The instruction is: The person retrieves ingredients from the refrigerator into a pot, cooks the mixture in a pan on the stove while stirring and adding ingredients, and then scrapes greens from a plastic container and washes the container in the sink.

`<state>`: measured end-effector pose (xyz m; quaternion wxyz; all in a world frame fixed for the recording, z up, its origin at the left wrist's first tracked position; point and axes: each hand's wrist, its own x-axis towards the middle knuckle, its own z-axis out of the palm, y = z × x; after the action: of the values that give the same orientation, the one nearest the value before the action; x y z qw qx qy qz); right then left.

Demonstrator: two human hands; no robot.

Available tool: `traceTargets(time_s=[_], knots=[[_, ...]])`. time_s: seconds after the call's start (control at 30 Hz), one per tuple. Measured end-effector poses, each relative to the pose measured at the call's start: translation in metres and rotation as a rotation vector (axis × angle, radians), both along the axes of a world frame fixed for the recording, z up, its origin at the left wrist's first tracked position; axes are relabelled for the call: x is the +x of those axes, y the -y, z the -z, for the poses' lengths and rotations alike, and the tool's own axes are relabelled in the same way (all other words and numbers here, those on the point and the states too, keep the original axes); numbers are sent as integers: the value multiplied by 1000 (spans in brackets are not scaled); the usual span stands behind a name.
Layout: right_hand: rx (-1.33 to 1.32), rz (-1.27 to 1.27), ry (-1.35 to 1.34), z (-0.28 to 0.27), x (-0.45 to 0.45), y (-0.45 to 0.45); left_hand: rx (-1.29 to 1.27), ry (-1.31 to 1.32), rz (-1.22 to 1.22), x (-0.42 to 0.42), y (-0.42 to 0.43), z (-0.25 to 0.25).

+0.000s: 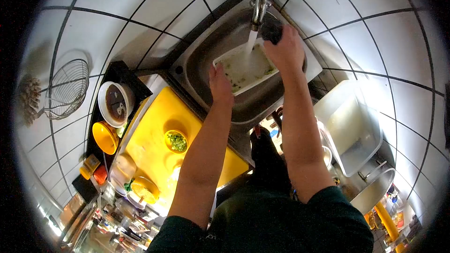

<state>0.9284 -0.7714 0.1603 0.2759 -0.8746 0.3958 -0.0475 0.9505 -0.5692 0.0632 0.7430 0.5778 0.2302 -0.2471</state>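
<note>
A white rectangular container (255, 82) sits tilted in the metal sink (197, 61). Cloudy water with green bits fills it, and a stream from the tap (259, 11) runs in. My left hand (221, 85) grips its left end, thumb over the rim. At the right end, my right hand (286, 49) has its fingers curled around a dark, rough-looking pad (272, 30). The pad's exact kind is unclear, and the hand partly hides that end of the container.
Left of the sink lies a yellow cutting board (154, 117) bearing a small bowl of chopped greens (177, 141). Beyond it stand a white bowl of dark liquid (116, 104) and a yellow bowl (105, 137). A wire strainer (68, 89) hangs on the tiled wall. At right is a translucent tub (351, 126).
</note>
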Motion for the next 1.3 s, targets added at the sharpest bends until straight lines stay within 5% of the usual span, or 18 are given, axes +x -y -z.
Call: traceTargets(time_s=[0.23, 0.57, 0.67, 0.77, 0.87, 0.97, 1.3], knots=[[-180, 346, 325, 21, -63, -18, -135, -112, -82, -1, -3, 40], [222, 568, 560, 53, -68, -37, -420, -255, 2, 2, -2, 79], [355, 673, 563, 59, -59, -36, -155, -365, 17, 10, -3, 51], [310, 681, 541, 67, -59, -37, -238, -355, 5, 16, -18, 59], [247, 643, 502, 65, -65, -40, 76, 126, 142, 17, -15, -8], [222, 599, 440, 65, -71, -42, 880, 366, 450, 20, 0, -80], [-18, 488, 175, 86, -72, -44, 1258, 1439, 649, 2, -28, -107]])
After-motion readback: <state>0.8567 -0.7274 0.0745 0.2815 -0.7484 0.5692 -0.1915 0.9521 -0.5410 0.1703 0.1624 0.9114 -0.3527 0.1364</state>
